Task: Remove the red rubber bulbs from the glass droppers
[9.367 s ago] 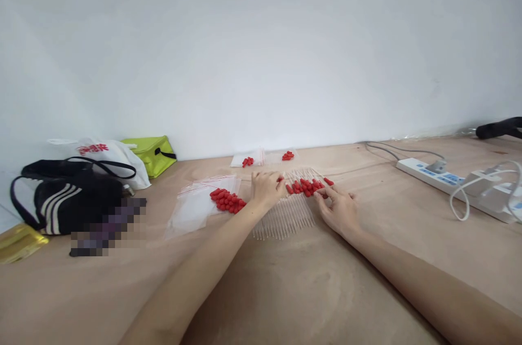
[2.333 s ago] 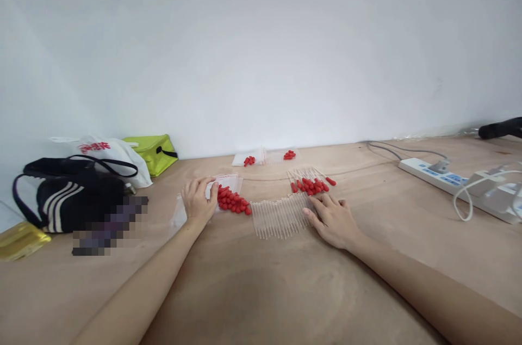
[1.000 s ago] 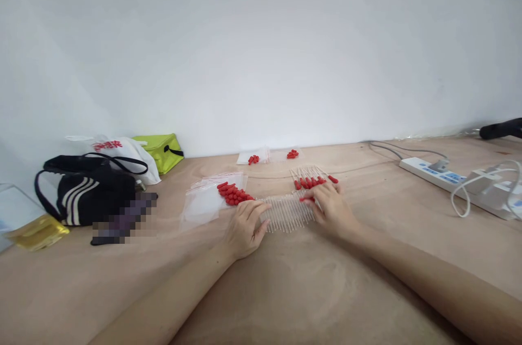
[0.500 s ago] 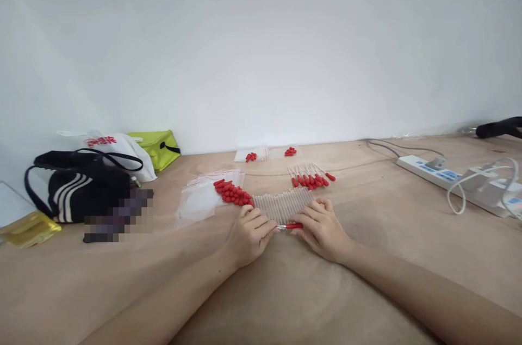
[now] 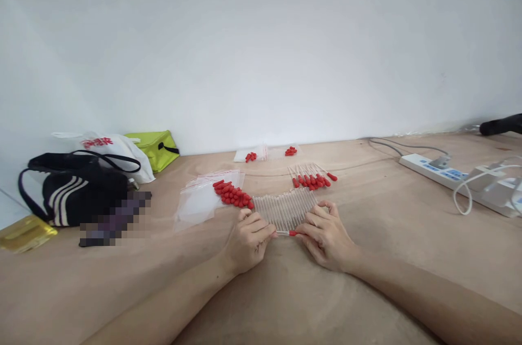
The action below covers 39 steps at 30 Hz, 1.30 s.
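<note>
Just in front of a row of clear dropper tubes [image 5: 281, 209], my two hands meet over one dropper. My left hand [image 5: 250, 240] pinches its clear glass tube [image 5: 282, 233], which lies level. On the right, my right hand [image 5: 326, 236] grips the red rubber bulb [image 5: 292, 233] at the tube's end, the fingers hiding most of it. A heap of loose red rubber bulbs [image 5: 232, 194] lies beyond my left hand. Behind the row, several droppers with red bulbs fitted [image 5: 312, 179] are fanned out, bulbs towards me.
Clear zip bags [image 5: 196, 206] lie left of the bulbs. Two bagged sets with red bulbs [image 5: 250, 156] rest by the wall. At left stand a black bag [image 5: 85, 192], a white bag [image 5: 122, 149] and a lime-green pouch [image 5: 157, 150]. A power strip [image 5: 432, 171] with cables lies right.
Both hands have come slightly nearer me with the dropper. My right fingers now cover more of the red bulb, so less of it shows between the hands.
</note>
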Each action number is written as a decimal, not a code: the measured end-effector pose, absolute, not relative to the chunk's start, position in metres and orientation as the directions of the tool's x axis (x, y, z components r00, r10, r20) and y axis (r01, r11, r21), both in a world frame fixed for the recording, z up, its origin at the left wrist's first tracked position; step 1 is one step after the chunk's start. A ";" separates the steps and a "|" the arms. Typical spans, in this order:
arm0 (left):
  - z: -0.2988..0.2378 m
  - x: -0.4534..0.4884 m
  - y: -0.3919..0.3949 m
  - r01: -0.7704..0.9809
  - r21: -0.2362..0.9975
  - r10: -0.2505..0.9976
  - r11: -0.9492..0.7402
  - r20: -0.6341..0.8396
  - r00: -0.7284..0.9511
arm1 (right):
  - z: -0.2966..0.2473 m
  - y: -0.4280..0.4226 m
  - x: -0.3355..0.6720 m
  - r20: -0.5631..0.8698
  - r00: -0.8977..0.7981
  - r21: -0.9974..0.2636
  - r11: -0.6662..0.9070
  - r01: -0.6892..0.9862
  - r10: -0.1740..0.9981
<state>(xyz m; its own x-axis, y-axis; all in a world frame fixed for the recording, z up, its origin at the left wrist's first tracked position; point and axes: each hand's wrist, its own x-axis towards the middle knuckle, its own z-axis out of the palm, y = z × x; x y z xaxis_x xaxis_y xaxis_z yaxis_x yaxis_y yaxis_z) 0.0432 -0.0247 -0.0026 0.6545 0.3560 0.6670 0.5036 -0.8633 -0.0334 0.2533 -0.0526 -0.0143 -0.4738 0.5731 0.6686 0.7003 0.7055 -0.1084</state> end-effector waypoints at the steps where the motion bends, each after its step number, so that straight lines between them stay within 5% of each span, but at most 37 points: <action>1: -0.003 0.041 -0.024 0.502 -0.030 0.356 -0.864 0.670 0.652 | -0.014 -0.054 0.255 0.670 -0.473 -0.113 0.708 0.697 0.572; 5: -0.003 0.020 -0.016 0.544 0.025 0.393 -0.839 0.719 0.573 | -0.015 -0.050 0.271 0.693 -0.341 -0.199 0.624 0.756 0.635; 11: -0.005 0.004 -0.004 0.653 0.109 0.504 -0.749 0.734 0.456 | -0.020 -0.023 0.292 0.695 0.036 -0.551 0.501 0.667 0.718; 18: -0.006 0.024 0.005 0.660 0.062 0.466 -0.748 0.758 0.456 | -0.028 -0.002 0.298 0.521 0.170 -0.685 0.291 0.668 0.837; 25: -0.007 0.025 0.008 0.640 0.004 0.444 -0.768 0.724 0.528 | -0.024 -0.002 0.295 0.450 0.094 -0.710 0.292 0.640 0.888; 30: -0.003 0.024 0.003 0.563 0.089 0.483 -0.822 0.633 0.605 | -0.024 -0.004 0.295 0.450 0.098 -0.702 0.284 0.653 0.888; 39: 0.000 0.019 0.001 0.494 0.136 0.474 -0.859 0.577 0.665 | -0.030 0.015 0.313 0.660 0.219 -0.509 0.214 0.834 0.718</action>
<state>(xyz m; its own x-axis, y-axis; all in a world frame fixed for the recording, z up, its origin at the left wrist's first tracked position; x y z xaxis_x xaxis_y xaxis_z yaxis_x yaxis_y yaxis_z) 0.0185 0.0009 0.0000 0.6653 0.4738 0.5770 0.4939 -0.8589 0.1358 0.3128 0.0154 -0.0296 0.2194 0.7183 0.6603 0.8337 0.2136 -0.5093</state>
